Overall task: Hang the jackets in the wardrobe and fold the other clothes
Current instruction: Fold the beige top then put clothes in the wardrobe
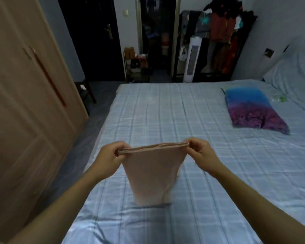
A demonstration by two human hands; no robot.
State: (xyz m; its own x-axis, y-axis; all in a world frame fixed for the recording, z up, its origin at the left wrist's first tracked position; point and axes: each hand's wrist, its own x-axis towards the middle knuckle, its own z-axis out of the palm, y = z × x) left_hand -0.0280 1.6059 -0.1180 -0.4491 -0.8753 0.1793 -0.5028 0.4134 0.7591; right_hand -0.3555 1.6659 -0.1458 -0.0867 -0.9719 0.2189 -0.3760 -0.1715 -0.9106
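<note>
Head view is showing you holding a folded beige cloth garment (153, 171) above the blue checked bed sheet (209, 155), both forearms reaching forward. Your left hand (111, 155) is pinching its top left corner while your right hand (201, 154) is pinching the top right, and the cloth is hanging down between them.

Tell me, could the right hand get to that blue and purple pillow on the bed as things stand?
Probably not right away: the right hand pinches one corner of the pink cloth. Nothing lies on the bed between it and the pillow, which sits farther off, likely needing a lean.
</note>
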